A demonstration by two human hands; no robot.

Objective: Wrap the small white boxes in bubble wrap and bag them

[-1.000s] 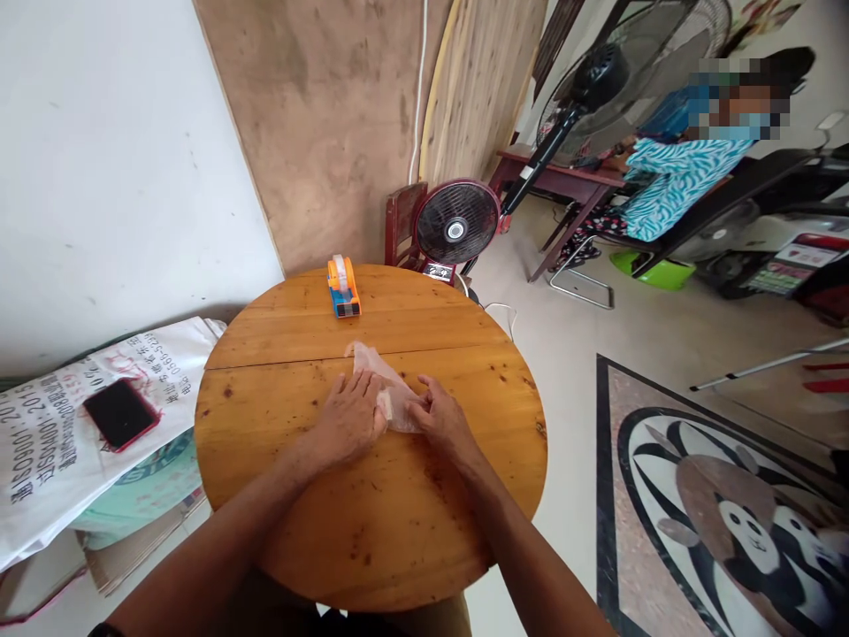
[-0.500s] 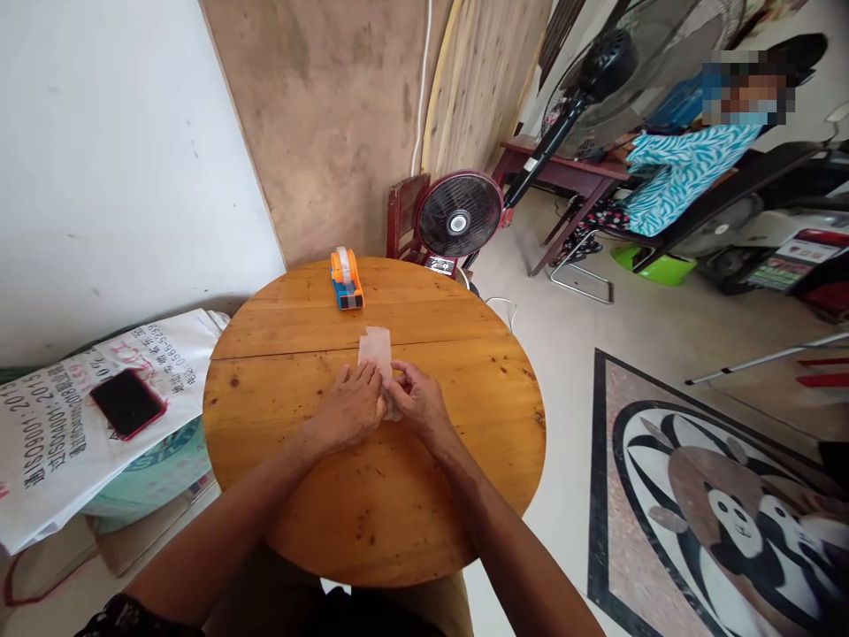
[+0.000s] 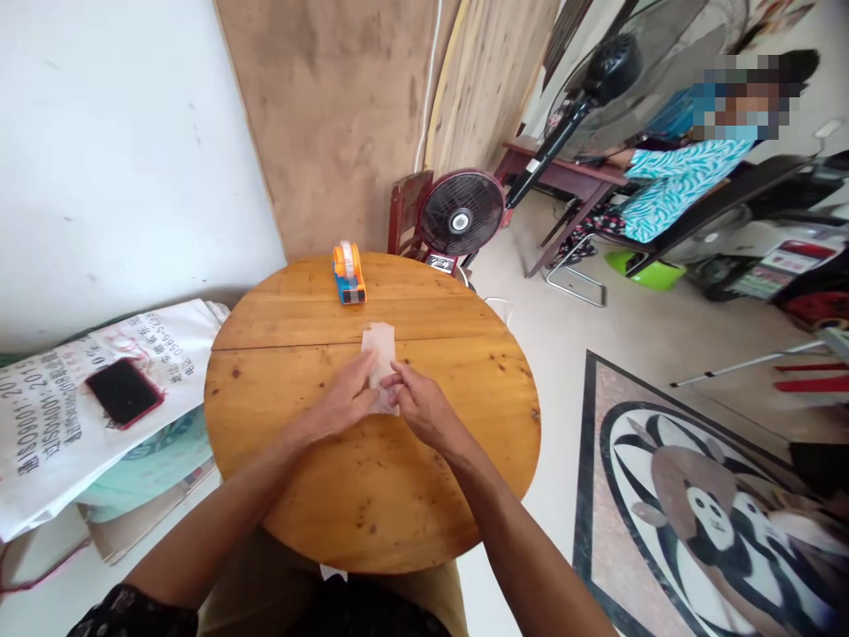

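A strip of thin, pale pinkish paper (image 3: 380,341) lies on the round wooden table (image 3: 285,336), its far end ragged. My left hand (image 3: 346,395) rests against the strip's left side, thumb and fingers apart, fingertips touching its edge. Over the lower right part of the strip, my right hand (image 3: 423,404) has its fingers curled in toward the thumb; whatever is between them, if anything, is too small to make out. Beyond the paper stands an orange and blue tape dispenser (image 3: 349,274) with a roll of clear tape.
A dark phone (image 3: 125,392) lies on a white printed sack (image 3: 179,341) to the left. Behind the table are a fan (image 3: 461,214) and a wooden chair (image 3: 406,208). At the right, a person in a patterned top (image 3: 683,186) sits at another table.
My left hand has slid left off the paper's middle, uncovering more of the strip. The right hand's fingers have drawn slightly apart from the left hand. The view has shifted a little.
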